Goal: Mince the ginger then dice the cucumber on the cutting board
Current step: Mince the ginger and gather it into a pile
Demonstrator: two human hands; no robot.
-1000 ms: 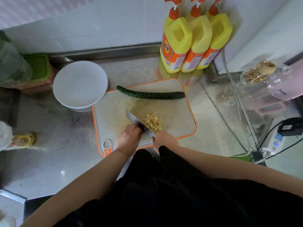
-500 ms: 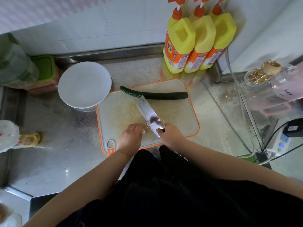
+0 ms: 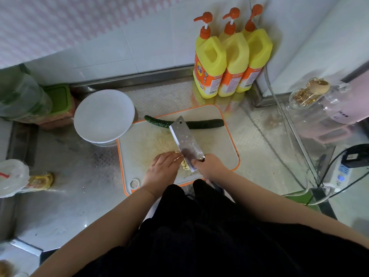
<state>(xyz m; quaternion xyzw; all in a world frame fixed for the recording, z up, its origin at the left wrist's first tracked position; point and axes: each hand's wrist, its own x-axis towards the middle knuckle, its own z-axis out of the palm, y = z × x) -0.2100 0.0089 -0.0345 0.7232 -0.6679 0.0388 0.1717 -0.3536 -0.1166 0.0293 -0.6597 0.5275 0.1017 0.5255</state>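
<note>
Hiding most ginger (image 3: 184,164), the left hand (image 3: 162,168) lies flat; the right hand (image 3: 211,165) seemingly grips the cleaver (image 3: 184,141).

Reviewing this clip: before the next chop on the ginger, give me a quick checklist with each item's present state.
1. Right hand grips the cleaver: ok.
2. Left hand fingers clear of the blade edge: not ok, fingertips are right beside it.
3. Ginger gathered under the blade: ok, small pile.
4. Cucumber whole, at the far edge of the cutting board: ok.
5. Board steady on the counter: cannot tell.
</note>
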